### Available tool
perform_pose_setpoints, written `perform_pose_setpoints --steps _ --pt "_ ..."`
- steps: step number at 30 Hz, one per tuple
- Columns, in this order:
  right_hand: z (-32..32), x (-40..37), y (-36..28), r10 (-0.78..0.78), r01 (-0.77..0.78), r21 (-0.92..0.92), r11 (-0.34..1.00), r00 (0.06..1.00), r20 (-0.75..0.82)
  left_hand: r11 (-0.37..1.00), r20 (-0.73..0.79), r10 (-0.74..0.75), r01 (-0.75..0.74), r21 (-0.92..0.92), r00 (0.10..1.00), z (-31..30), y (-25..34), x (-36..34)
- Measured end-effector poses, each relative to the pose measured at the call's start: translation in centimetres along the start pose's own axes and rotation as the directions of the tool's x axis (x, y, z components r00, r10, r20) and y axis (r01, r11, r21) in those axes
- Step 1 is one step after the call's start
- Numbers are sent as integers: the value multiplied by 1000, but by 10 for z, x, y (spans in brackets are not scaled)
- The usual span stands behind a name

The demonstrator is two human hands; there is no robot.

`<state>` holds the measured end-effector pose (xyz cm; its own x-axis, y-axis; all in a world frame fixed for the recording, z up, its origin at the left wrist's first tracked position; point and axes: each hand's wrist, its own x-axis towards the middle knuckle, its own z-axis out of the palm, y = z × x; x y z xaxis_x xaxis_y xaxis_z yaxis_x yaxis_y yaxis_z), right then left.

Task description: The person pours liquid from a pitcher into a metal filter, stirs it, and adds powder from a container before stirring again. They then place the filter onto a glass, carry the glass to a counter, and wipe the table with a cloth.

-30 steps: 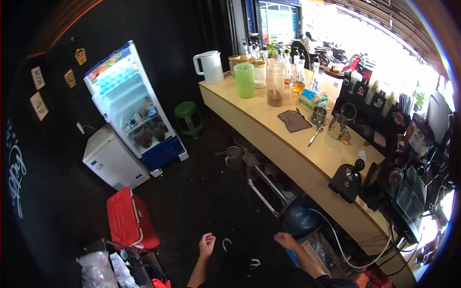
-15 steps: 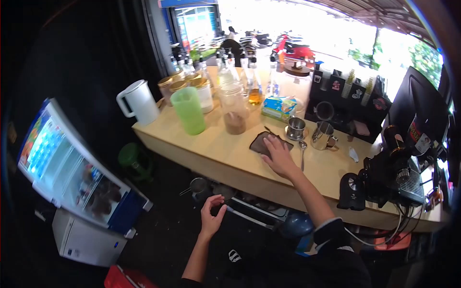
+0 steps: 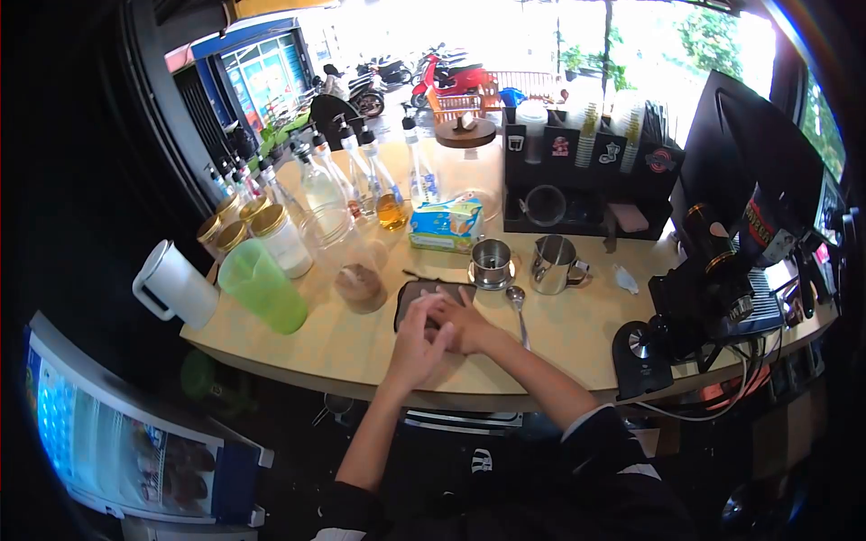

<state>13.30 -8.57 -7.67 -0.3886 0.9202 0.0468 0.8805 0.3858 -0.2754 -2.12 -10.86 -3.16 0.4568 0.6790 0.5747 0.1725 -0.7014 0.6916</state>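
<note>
A flat brown-grey folded cloth [image 3: 410, 293] with a dark border lies near the counter's front edge. My right hand [image 3: 465, 326] rests over it, fingers stretched out. Coming in from the left, my left hand [image 3: 420, 341] overlaps the right one, its fingers loosely apart and nothing visible between them. Much of the cloth is hidden below both hands. Right of it are a metal drip filter [image 3: 492, 264] on a saucer, a long spoon [image 3: 518, 311] and a steel pitcher [image 3: 554, 265]. On the left stands a clear jar [image 3: 359, 287] with brown powder.
A green jug [image 3: 263, 287] and white pitcher [image 3: 176, 284] stand at the left end. Pump bottles [image 3: 383, 194] and a tissue pack [image 3: 446, 225] are behind. A black cup organizer [image 3: 586, 176] stands at the back right, a coffee machine [image 3: 713, 298] at the right end.
My left hand has risen from below the counter's edge to meet my right hand over the cloth. My right hand stays on the cloth. The view has swung to the right.
</note>
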Motion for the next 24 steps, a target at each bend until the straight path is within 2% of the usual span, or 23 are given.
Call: perform_pose_setpoints --steps 2,3,4,6,7,8,9,10,12,14,15,17,18,20,21,24 --pt "-17 -28 -11 -39 39 25 999 999 -4 992 47 -28 22 121 998 0 -25 18" --pt "-14 -37 -9 -85 85 18 996 996 13 986 138 -53 30 165 989 0 -38 23" --pt "-14 -45 -6 -131 131 10 991 991 31 986 143 -53 29 162 988 5 -49 24" --pt "-23 -60 0 -141 141 47 989 990 10 955 290 -164 78 287 943 17 -67 19" --pt "-31 -65 5 -176 173 104 979 984 23 910 374 -212 43 411 903 21 -74 16" --pt "-41 -68 8 -211 203 161 966 977 32 914 381 -209 42 403 901 24 -75 15" --pt "-60 -65 13 -208 175 307 936 975 79 899 381 -211 26 436 900 25 -75 17" --pt "-72 -61 19 -201 168 305 937 977 77 882 379 -214 11 471 900 24 -75 18" --pt "-93 -50 31 131 -90 296 951 984 -120 891 368 -214 27 453 905 24 -70 20" --pt "-108 -36 41 262 -204 191 960 897 -356 902 370 -218 41 430 903 23 -68 21" --pt "-104 -30 48 277 -219 195 956 892 -357 905 355 -211 45 423 911 23 -68 21" --pt "-95 -17 59 286 -376 -101 921 829 -480 910 350 -194 35 414 916 22 -68 21" --pt "-94 -14 57 293 -385 -97 918 823 -486 917 339 -186 39 397 922 22 -69 20" --pt "-97 -4 52 493 -553 -57 831 781 -384 925 326 -167 34 378 931 22 -70 20" --pt "-100 0 53 492 -557 -63 828 776 -395 924 321 -174 41 381 931 23 -71 19" --pt "-105 0 56 559 -588 -12 809 776 -293 926 321 -185 55 373 929 25 -69 21"
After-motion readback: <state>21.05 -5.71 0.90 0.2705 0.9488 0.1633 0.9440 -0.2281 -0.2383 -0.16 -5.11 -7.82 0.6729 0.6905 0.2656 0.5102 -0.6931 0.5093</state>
